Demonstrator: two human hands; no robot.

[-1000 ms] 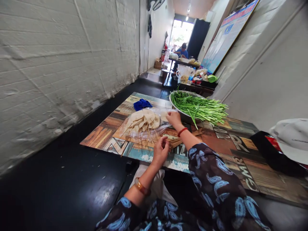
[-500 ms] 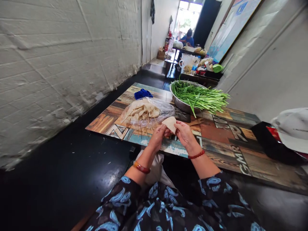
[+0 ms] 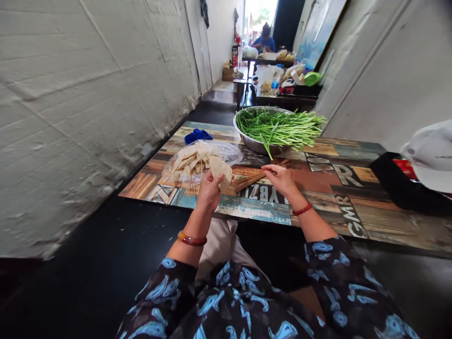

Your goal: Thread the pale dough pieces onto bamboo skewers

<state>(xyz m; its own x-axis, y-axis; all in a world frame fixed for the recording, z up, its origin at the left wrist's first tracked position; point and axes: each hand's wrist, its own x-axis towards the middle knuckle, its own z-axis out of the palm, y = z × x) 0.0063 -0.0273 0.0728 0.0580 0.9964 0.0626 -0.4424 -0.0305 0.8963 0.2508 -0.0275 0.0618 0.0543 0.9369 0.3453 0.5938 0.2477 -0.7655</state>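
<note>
My left hand (image 3: 209,190) is closed on a folded beige tofu sheet (image 3: 221,172), held up between thumb and fingers. Behind it, on the table, a clear plastic bag (image 3: 226,151) lies spread under a pile of similar tofu sheets (image 3: 192,157), with thin sticks poking out. My right hand (image 3: 280,180) is apart from the left, its thumb and forefinger pinched together at a bundle of thin bamboo skewers (image 3: 250,180). The fingertips seem to grip a skewer, though its exact hold is too small to see clearly.
A metal basin (image 3: 252,143) heaped with long green stalks (image 3: 289,129) stands behind the skewers on the patterned table (image 3: 318,207). A blue cloth (image 3: 197,136) lies at the back left. At the right is a white cap (image 3: 432,155). Farther back, a person (image 3: 266,42) sits at another table.
Both hands were together on the tofu sheet. Now the right hand has let go and moved right to the skewers, while the left has carried the sheet leftward. The view has shifted slightly.
</note>
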